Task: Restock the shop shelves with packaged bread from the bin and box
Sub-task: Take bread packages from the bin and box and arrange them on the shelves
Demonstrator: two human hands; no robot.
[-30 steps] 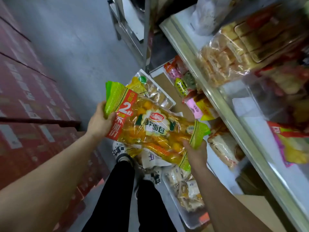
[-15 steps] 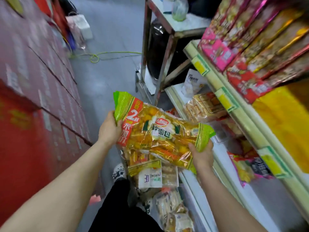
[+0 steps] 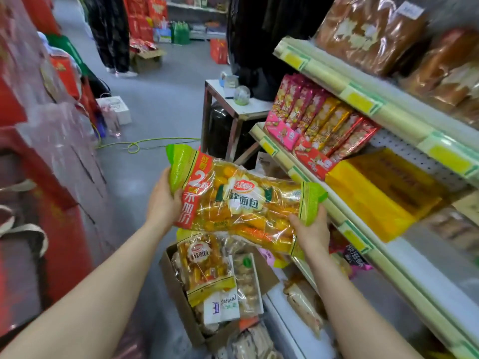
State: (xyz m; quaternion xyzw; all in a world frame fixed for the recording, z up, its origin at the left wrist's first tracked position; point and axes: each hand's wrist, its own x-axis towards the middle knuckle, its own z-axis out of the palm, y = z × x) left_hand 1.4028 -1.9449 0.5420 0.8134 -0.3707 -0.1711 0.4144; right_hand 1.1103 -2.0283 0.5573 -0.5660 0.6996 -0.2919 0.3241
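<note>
Head view: bread bag (image 3: 243, 200) sits just beside the shelf edge (image 3: 356, 238); aisle floor (image 3: 160, 104) lies open upper left. The left hand (image 3: 162, 200) and right hand (image 3: 311, 230) grip its ends.

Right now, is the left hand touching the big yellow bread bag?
Touching. The head view shows the left hand holding the bread bag at its green left end, with the thumb curled over the front.

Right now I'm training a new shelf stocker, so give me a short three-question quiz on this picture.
1. True or false: the left hand and the right hand both grip the soft-bread bag.
2. Where does the cardboard box of bread stand? A on the top shelf; B on the floor, below the bag; C on the metal table.
3. What colour are the bag's sealed ends?
Key: 1 true; 2 B; 3 green.
</note>
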